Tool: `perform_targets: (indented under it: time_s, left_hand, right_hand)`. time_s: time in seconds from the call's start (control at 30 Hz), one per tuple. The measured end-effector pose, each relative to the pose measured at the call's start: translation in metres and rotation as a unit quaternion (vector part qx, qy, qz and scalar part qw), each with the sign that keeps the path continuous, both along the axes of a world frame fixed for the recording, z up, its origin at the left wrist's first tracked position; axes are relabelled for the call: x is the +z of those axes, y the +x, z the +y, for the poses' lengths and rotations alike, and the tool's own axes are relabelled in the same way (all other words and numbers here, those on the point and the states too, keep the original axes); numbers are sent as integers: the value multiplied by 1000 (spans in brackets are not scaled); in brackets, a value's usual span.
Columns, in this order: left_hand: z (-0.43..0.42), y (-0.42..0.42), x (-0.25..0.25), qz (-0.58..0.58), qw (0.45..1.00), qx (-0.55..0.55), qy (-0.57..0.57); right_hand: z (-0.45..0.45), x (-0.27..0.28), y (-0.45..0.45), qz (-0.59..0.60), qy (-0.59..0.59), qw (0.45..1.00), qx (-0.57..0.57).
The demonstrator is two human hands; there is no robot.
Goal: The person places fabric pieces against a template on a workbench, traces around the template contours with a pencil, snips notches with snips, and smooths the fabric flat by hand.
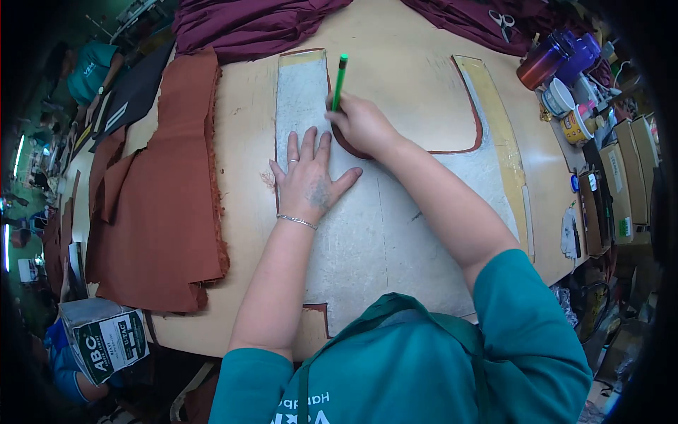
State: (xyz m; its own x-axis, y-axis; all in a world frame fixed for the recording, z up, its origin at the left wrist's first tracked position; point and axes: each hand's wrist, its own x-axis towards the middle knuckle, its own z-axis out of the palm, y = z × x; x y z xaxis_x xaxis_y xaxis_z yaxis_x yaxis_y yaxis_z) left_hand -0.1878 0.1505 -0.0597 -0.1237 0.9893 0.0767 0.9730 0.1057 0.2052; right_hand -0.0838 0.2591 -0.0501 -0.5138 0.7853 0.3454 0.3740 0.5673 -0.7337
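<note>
A large grey pattern board (367, 233) with yellow edging lies on the table, and rust-brown fabric shows along its edges. My left hand (308, 177) rests flat on the board's left strip with its fingers spread. My right hand (360, 126) grips a green pencil (340, 79) at the inner curve of the board, beside the left strip. The pencil stands nearly upright; its tip is hidden by the fingers.
Rust-brown fabric (159, 191) lies at the left. Maroon cloth (247, 28) and scissors (503, 24) are at the back. Bottles (547, 62) and tubs (558, 97) stand at the right. A co-worker (92, 71) is at the far left.
</note>
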Motion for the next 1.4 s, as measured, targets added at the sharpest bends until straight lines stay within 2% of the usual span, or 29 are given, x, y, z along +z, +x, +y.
perform_targets:
  time_s: [0.07,0.27,0.37,0.5,0.6,0.7,0.8,0.9,1.0,1.07,1.1,1.2,1.27,1.4]
  left_hand:
    - [0,1,-1,-4,1000,-4,0]
    - [0,0,2,-18,1000,1,-15]
    - [-1,-1,-1,-25,1000,-4,-5]
    - [1,0,-2,-12,1000,-3,-5]
    - [2,0,-2,-1,1000,-3,3]
    - [2,1,-3,3,1000,-3,2]
    - [2,1,0,1,1000,-2,-4]
    - [-1,1,0,-2,1000,5,-12]
    - [1,6,1,9,1000,-2,-2]
    - [-3,11,1,19,1000,7,2]
    - [-7,17,-3,81,993,-11,88]
    - [-29,39,6,-48,991,-120,38]
    - [-46,64,11,-78,973,-188,110]
    - [-52,87,4,18,988,-147,33]
  right_hand:
    - [15,-1,-13,17,-14,998,-63]
    - [-19,2,14,-67,14,997,39]
    - [-40,7,40,-60,12,994,89]
    - [-19,8,23,-60,-51,995,57]
    - [13,-2,-9,-11,9,1000,-17]
    - [24,-3,-13,9,-3,999,-30]
    - [-7,-3,10,-55,20,998,26]
    - [-44,14,51,-72,-24,994,72]
    - [-46,11,64,-70,-61,995,29]
    - [-43,3,61,-39,-6,998,53]
    - [-44,7,60,-56,-20,997,53]
    - [-43,14,58,-92,-54,994,35]
    - [-42,14,59,-102,-74,992,20]
    - [-35,16,50,-95,-99,990,14]
